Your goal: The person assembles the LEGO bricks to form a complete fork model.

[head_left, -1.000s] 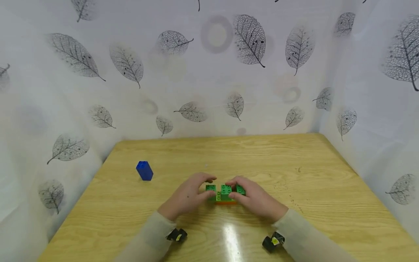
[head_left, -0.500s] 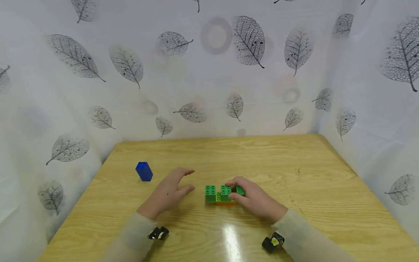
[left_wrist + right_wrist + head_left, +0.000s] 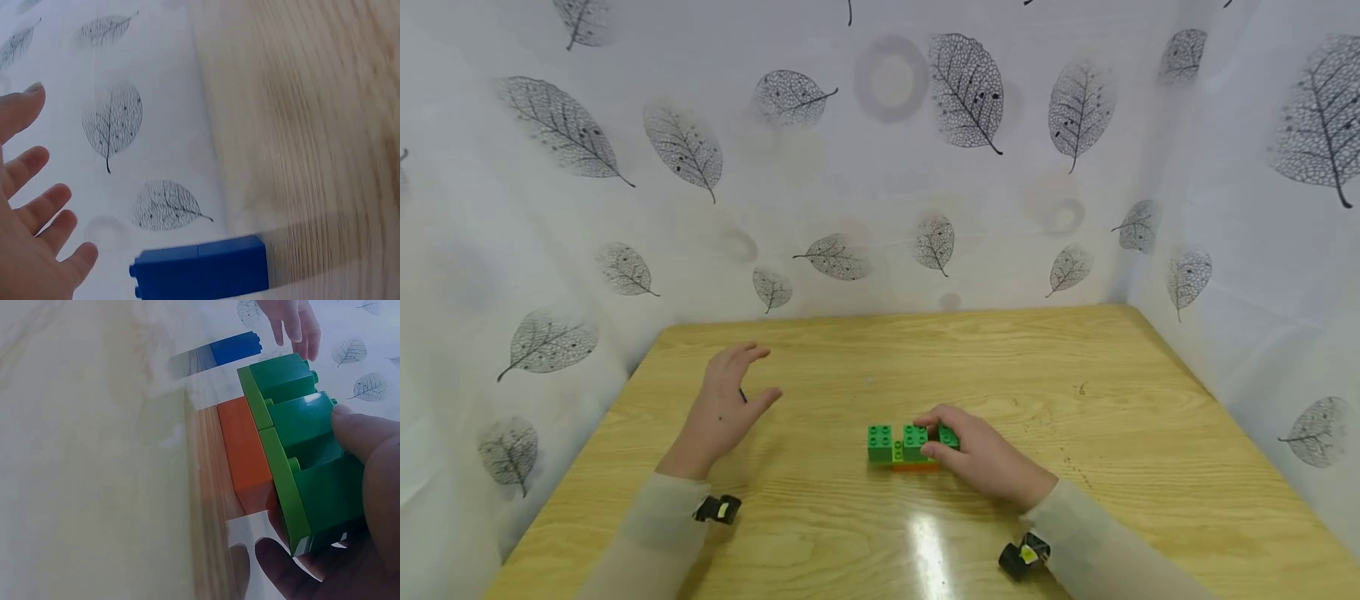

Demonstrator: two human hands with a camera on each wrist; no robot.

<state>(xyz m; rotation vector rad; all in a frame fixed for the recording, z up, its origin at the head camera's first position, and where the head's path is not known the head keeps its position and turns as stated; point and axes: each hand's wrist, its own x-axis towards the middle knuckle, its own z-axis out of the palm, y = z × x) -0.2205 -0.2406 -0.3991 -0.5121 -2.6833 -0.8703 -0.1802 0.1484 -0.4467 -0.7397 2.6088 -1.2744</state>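
Note:
My right hand [image 3: 988,458] holds a toy brick build on the table, thumb on the middle green brick [image 3: 303,422] and fingers around its right end. The build has an orange brick [image 3: 244,450] at the bottom, two lime-green bricks [image 3: 281,481] in a row above it, and three green bricks on top, spaced apart. My left hand [image 3: 718,412] is off to the left with fingers and thumb spread, holding nothing. Beside it stands an upright blue brick stack [image 3: 203,269], seamed across the middle. The left hand hides nearly all of that stack in the head view.
A wooden table [image 3: 880,367] lies under everything, with a bright reflection near its front. White cloth [image 3: 865,167] printed with leaves hangs behind and at both sides. A small black device [image 3: 717,508] is strapped at each wrist.
My left hand has left the left end of the brick build and moved left and away from me to the blue stack. The right hand keeps its hold on the build.

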